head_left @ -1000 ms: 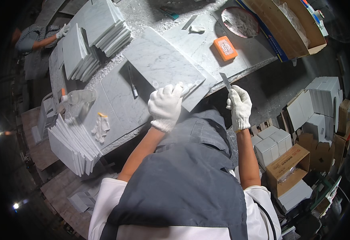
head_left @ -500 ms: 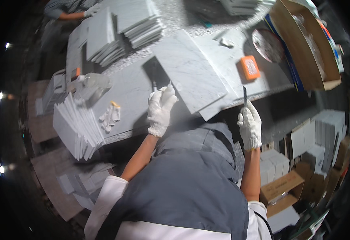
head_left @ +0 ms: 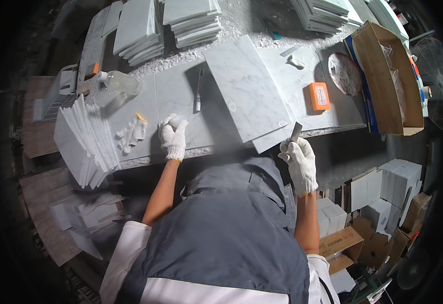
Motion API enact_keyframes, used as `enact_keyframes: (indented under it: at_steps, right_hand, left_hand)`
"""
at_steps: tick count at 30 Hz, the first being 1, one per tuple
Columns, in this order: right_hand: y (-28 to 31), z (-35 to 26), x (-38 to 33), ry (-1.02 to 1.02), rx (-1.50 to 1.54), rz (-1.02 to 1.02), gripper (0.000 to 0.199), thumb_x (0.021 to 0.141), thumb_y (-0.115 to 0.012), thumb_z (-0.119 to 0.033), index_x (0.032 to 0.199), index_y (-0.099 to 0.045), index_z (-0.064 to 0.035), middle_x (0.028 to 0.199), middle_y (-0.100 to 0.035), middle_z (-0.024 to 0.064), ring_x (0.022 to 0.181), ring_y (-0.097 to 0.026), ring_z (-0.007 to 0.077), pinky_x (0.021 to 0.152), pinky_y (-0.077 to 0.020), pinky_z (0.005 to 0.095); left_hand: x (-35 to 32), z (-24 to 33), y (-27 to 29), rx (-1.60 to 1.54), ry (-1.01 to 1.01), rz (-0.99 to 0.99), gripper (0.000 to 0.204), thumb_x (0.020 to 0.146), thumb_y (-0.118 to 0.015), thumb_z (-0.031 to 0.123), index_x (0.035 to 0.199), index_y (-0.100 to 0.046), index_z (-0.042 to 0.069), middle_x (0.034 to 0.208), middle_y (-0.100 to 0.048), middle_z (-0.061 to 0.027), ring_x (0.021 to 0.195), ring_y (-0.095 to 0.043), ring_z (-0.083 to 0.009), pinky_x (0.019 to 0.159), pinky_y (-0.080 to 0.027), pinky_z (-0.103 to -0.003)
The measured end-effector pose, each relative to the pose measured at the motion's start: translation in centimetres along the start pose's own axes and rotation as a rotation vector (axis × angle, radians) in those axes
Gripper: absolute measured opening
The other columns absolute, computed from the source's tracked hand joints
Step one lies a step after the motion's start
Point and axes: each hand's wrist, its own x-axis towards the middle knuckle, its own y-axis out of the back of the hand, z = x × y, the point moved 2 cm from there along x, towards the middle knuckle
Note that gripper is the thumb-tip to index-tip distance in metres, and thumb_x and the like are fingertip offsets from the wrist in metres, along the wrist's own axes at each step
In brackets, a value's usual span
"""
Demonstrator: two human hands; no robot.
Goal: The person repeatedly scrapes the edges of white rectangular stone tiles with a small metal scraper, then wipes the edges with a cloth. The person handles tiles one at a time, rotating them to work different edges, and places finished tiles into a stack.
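Observation:
My left hand, in a white glove, rests flat with fingers spread on the grey marble worktop. A white marble tile lies tilted on the worktop, its near corner over the edge. My right hand, also gloved, grips a narrow flat metal blade held at the tile's near corner. A thin dark tool lies on the worktop just beyond my left hand. A spare pair of white gloves sits left of that hand.
Stacks of white tiles stand at the back; more tiles lean in a row at the left. An orange block, a plastic bottle, a long cardboard box and cartons on the floor surround the bench.
My left hand slid off the tile, leftward and nearer, and now lies on the bare worktop. My right hand stays by the tile's near corner, still holding the blade. My view shifted.

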Motion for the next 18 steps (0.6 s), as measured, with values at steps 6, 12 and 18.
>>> enact_keyframes:
  at_steps: [6,12,18]
  right_hand:
    - [0.1,0.1,0.3,0.019,0.094,-0.027,0.014,0.097,-0.068,-0.016,0.106,-0.063,-0.0061,0.095,-0.065,0.0026,0.084,-0.063,0.0145,0.068,-0.0529,0.0286]
    - [-0.4,-0.1,0.4,0.023,0.064,0.003,0.017,0.097,-0.069,-0.018,0.108,-0.063,-0.0068,0.097,-0.066,0.0031,0.089,-0.065,0.0163,0.073,-0.0549,0.0305]
    - [-2.1,-0.5,1.1,0.001,0.075,-0.024,0.016,0.097,-0.069,-0.018,0.106,-0.064,-0.0058,0.099,-0.066,0.0047,0.09,-0.065,0.018,0.076,-0.0571,0.0336]
  left_hand:
    - [-1.4,1.7,2.1,0.082,-0.036,0.015,0.059,0.074,-0.086,0.022,0.125,-0.061,0.007,0.125,-0.063,-0.012,0.122,-0.056,-0.03,0.105,-0.043,-0.042]
    - [-7.4,8.5,4.8,0.051,-0.683,-0.055,0.062,0.076,-0.087,0.029,0.124,-0.058,0.004,0.128,-0.06,-0.016,0.123,-0.054,-0.0356,0.108,-0.042,-0.048]
    - [-4.2,14.1,-2.1,0.186,-0.852,-0.288,0.063,0.083,-0.078,0.045,0.127,-0.061,0.003,0.133,-0.058,-0.019,0.127,-0.053,-0.0373,0.108,-0.043,-0.047]
